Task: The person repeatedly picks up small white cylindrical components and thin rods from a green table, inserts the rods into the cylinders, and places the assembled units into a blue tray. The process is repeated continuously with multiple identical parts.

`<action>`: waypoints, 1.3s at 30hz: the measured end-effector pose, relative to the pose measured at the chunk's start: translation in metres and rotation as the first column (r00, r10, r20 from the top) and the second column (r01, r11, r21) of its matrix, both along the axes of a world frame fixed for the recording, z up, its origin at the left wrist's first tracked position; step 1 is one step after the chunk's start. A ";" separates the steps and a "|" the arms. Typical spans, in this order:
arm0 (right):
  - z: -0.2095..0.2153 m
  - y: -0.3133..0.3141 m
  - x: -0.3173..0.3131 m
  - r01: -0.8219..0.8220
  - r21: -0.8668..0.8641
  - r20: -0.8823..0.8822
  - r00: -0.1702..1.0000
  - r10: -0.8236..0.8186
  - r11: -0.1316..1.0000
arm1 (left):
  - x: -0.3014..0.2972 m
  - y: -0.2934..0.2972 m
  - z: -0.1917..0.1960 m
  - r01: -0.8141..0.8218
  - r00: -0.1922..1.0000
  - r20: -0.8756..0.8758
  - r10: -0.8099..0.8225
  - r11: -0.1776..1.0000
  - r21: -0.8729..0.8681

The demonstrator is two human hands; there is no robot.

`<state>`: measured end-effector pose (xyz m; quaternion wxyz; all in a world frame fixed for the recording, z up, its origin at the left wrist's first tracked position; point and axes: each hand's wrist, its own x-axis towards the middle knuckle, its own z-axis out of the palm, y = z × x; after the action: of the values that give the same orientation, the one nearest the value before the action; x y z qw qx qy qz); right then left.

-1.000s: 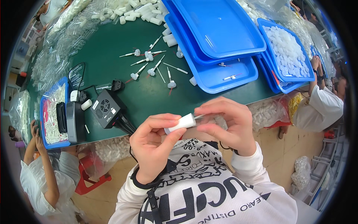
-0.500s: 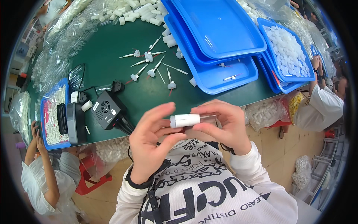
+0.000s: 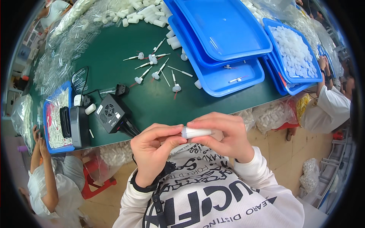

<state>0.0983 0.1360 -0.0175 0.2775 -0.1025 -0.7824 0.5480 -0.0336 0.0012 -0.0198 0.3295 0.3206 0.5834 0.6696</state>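
Observation:
Close to my body, in front of the table's near edge, I hold a short white plastic tube (image 3: 198,132) with a greyish cap on its left end. My left hand (image 3: 154,146) pinches the capped end between thumb and fingers. From the other side, my right hand (image 3: 231,137) grips the white body, fingers above and thumb below; they hide its right end. Beyond my hands on the green table (image 3: 152,102) lie several thin white sticks fitted with round white caps (image 3: 176,87) and red wires.
A black box with a fan (image 3: 110,112) stands left of my hands, its cables running toward me. Stacked blue trays (image 3: 228,45) stand at the right, one tray of white caps (image 3: 292,53) beside them. Clear tubes (image 3: 57,60) are heaped far left. Other people sit at both sides.
My left hand has moved right and closed on the capped end. My right hand has shifted onto the white body; the clear piece seen at its right end is now hidden.

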 end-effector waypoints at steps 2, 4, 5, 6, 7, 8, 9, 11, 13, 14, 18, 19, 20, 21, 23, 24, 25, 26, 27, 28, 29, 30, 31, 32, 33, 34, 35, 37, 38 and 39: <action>-0.002 -0.001 0.001 0.012 0.046 -0.009 1.000 -0.011 0.999 | 0.001 0.000 0.000 -0.005 1.000 0.011 0.006 1.000 -0.011; -0.004 -0.004 0.003 0.031 0.069 -0.012 0.999 -0.030 0.997 | 0.003 -0.001 0.003 -0.019 0.999 0.048 0.021 0.999 -0.037; -0.004 -0.004 0.002 0.030 0.087 -0.019 0.999 -0.028 0.996 | 0.003 -0.001 0.002 -0.012 0.999 0.040 0.014 0.999 -0.031; -0.004 -0.004 0.002 0.029 0.104 -0.025 0.999 -0.027 0.994 | 0.003 -0.002 0.000 -0.006 0.999 0.032 0.006 1.000 -0.025; -0.005 -0.004 0.002 0.030 0.122 -0.033 0.999 -0.026 0.992 | 0.003 -0.002 -0.001 0.003 1.000 0.022 -0.002 1.000 -0.019; -0.005 -0.005 0.002 0.034 0.131 -0.042 0.999 -0.029 0.991 | 0.002 -0.003 -0.002 0.019 1.000 0.013 -0.018 1.000 -0.021; -0.007 -0.006 0.003 0.038 0.141 -0.050 0.998 -0.031 0.989 | 0.002 -0.004 -0.003 0.035 0.999 0.003 -0.035 0.999 -0.022; -0.006 -0.005 0.002 0.048 0.159 -0.045 0.998 -0.041 0.986 | 0.000 -0.004 -0.006 0.058 0.998 -0.011 -0.059 0.998 -0.016; -0.003 -0.006 0.000 0.063 0.173 -0.017 0.998 -0.061 0.983 | -0.005 -0.003 -0.010 0.078 0.997 -0.020 -0.078 0.997 -0.005; -0.003 -0.007 -0.001 0.089 0.107 -0.015 0.996 -0.088 0.990 | -0.008 -0.002 -0.011 0.097 0.995 0.027 -0.098 0.995 0.026; -0.010 -0.025 -0.010 0.185 -0.360 -0.051 0.975 -0.217 0.914 | -0.003 0.007 -0.009 0.082 0.942 0.317 -0.114 0.990 0.115; -0.011 -0.032 -0.015 0.218 -0.470 -0.078 0.955 -0.286 0.856 | 0.004 0.010 -0.011 0.049 0.914 0.393 -0.097 0.990 0.132; -0.013 -0.037 -0.020 0.240 -0.574 -0.097 0.930 -0.356 0.783 | 0.010 0.012 -0.013 0.014 0.880 0.468 -0.081 0.989 0.146; -0.019 -0.040 -0.022 0.264 -0.516 -0.108 0.923 -0.368 0.815 | 0.012 0.012 -0.015 0.021 0.842 0.534 -0.077 0.994 0.110; -0.027 -0.043 -0.024 0.329 -0.347 -0.144 0.907 -0.397 0.878 | 0.013 0.012 -0.021 0.000 0.783 0.614 -0.098 0.988 0.157; -0.028 -0.044 -0.023 0.360 -0.258 -0.164 0.898 -0.408 0.897 | 0.013 0.013 -0.022 -0.012 0.751 0.652 -0.110 0.984 0.180; -0.026 -0.040 -0.019 0.366 -0.062 -0.084 0.925 -0.370 0.929 | 0.014 0.015 -0.015 -0.034 0.778 0.625 -0.060 0.990 0.137; -0.026 -0.039 -0.017 0.349 0.021 -0.098 0.933 -0.346 0.937 | 0.015 0.015 -0.016 -0.028 0.806 0.591 -0.037 0.994 0.101; -0.027 -0.038 -0.016 0.332 0.103 -0.112 0.941 -0.321 0.938 | 0.016 0.015 -0.018 -0.026 0.833 0.554 -0.014 0.998 0.065; -0.028 -0.037 -0.016 0.320 0.179 -0.132 0.945 -0.299 0.930 | 0.015 0.014 -0.021 -0.020 0.862 0.506 0.005 0.999 0.025; -0.023 -0.037 -0.012 0.275 0.059 -0.057 0.961 -0.272 0.960 | 0.015 0.014 -0.024 -0.038 0.880 0.475 0.031 0.999 0.005; -0.027 -0.035 -0.011 0.299 -0.097 -0.091 0.947 -0.308 0.949 | 0.014 0.011 -0.022 0.005 0.878 0.478 0.006 1.000 -0.023; -0.026 -0.031 -0.011 0.319 -0.171 -0.108 0.934 -0.340 0.932 | 0.012 0.009 -0.023 0.071 0.910 0.411 -0.046 0.997 -0.044; -0.021 -0.027 -0.012 0.325 -0.244 -0.122 0.924 -0.362 0.913 | 0.010 0.006 -0.021 0.125 0.935 0.343 -0.093 0.990 -0.073; -0.012 -0.019 -0.012 0.333 0.032 -0.110 0.939 -0.327 0.943 | 0.010 0.005 -0.016 0.141 0.936 0.333 -0.111 0.988 -0.069; -0.003 -0.011 -0.013 0.310 0.305 -0.090 0.951 -0.297 0.900 | 0.010 0.003 -0.011 0.151 0.937 0.327 -0.120 0.986 -0.069; -0.001 -0.008 -0.011 0.263 0.427 -0.079 0.964 -0.254 0.865 | 0.009 0.002 -0.010 0.164 0.920 0.366 -0.142 0.986 -0.031; 0.000 -0.001 -0.009 0.160 0.518 -0.076 0.987 -0.141 0.840 | 0.007 0.001 -0.009 0.238 0.894 0.395 -0.210 0.971 -0.023; -0.001 0.002 -0.008 0.096 0.554 -0.051 0.995 -0.081 0.827 | 0.004 -0.002 -0.010 0.294 0.885 0.387 -0.257 0.955 -0.038; 0.001 0.001 -0.012 0.084 0.500 -0.079 0.996 -0.052 0.862 | 0.000 -0.006 -0.007 0.285 0.902 0.346 -0.257 0.958 -0.030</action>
<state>0.0860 0.1367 -0.0167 0.3380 -0.0371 -0.8849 0.3183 -0.0333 -0.0044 -0.0264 0.5273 0.2653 0.4941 0.6383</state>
